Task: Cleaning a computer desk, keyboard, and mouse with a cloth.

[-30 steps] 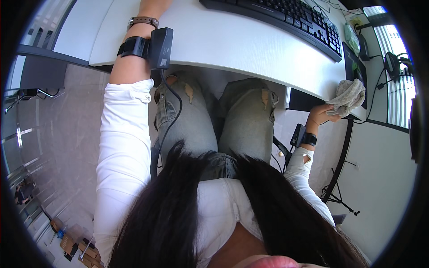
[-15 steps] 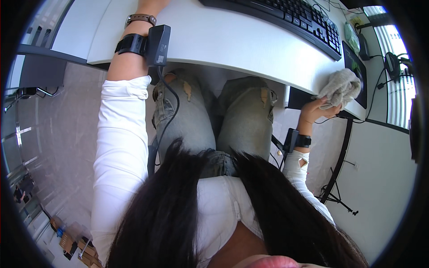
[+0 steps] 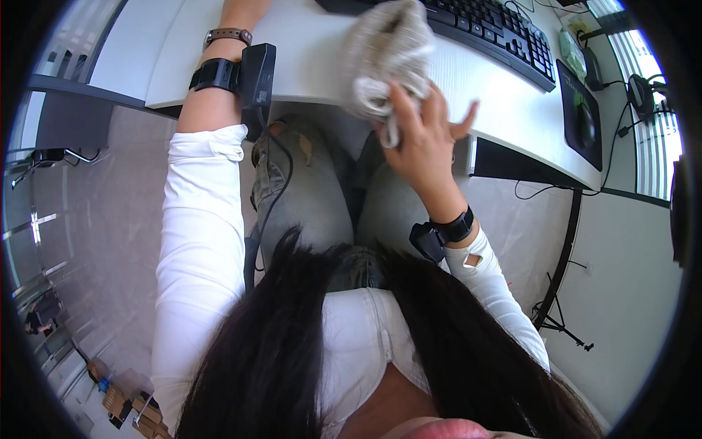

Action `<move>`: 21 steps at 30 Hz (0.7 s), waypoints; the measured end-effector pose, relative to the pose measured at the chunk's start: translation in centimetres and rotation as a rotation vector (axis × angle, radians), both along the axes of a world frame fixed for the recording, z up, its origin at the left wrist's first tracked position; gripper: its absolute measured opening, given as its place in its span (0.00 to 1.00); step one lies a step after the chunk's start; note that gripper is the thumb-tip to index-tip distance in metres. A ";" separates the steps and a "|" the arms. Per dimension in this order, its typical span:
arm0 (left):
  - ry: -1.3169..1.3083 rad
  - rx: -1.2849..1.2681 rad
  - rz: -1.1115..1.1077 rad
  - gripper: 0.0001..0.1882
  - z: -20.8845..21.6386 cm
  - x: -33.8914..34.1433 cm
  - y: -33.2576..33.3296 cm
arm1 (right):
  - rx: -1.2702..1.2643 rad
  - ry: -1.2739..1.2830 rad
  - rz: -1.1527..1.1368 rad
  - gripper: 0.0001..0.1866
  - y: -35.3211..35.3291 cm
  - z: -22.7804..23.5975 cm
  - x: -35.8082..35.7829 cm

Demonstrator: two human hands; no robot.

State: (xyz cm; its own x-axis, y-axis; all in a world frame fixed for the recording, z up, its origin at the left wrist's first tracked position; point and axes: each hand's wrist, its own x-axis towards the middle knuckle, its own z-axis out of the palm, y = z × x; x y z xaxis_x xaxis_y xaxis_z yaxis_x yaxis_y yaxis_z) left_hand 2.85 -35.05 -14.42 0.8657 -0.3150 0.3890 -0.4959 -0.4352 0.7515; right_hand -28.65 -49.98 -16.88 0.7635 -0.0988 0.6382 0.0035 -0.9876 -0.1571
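A crumpled beige cloth (image 3: 391,55) is held in my right hand (image 3: 424,135) over the front edge of the white desk, just in front of the keyboard. Thumb and some fingers grip its near end, while one finger sticks out to the right. The cloth is slightly smeared by motion. My left hand (image 3: 245,11) lies at the top edge of the view on the left part of the desk; its fingers are cut off, so what it touches is hidden.
A black keyboard (image 3: 490,33) stands along the back of the white desk (image 3: 300,73). To the right lie a mouse pad (image 3: 574,88) and a dark mouse (image 3: 586,126). A cable (image 3: 291,175) hangs from the device on my left wrist. A black stand (image 3: 559,322) is at the lower right.
My right hand has carried the cloth leftward from the desk's right corner to the middle of its front edge, uncovering the mouse. My left arm has stayed nearly still.
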 end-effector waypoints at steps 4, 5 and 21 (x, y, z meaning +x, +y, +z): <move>-0.063 -0.020 -0.019 0.28 -0.1 0.5 -0.1 | 0.009 0.069 0.204 0.29 3.3 1.6 3.7; -0.064 -0.021 -0.022 0.28 -0.1 0.6 -0.3 | 0.008 0.067 0.202 0.29 3.9 1.4 4.5; -0.015 -0.137 -0.084 0.29 -0.7 1.9 0.2 | -0.023 -0.002 0.167 0.46 7.2 -1.2 5.5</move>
State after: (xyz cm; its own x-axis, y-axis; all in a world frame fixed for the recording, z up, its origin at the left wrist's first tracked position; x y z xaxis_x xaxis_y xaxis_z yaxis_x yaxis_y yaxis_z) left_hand 4.78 -34.81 -15.17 0.8322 -0.3294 0.4461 -0.5381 -0.2853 0.7931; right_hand -23.13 -42.76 -18.04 0.7667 0.0439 0.6405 0.1684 -0.9765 -0.1347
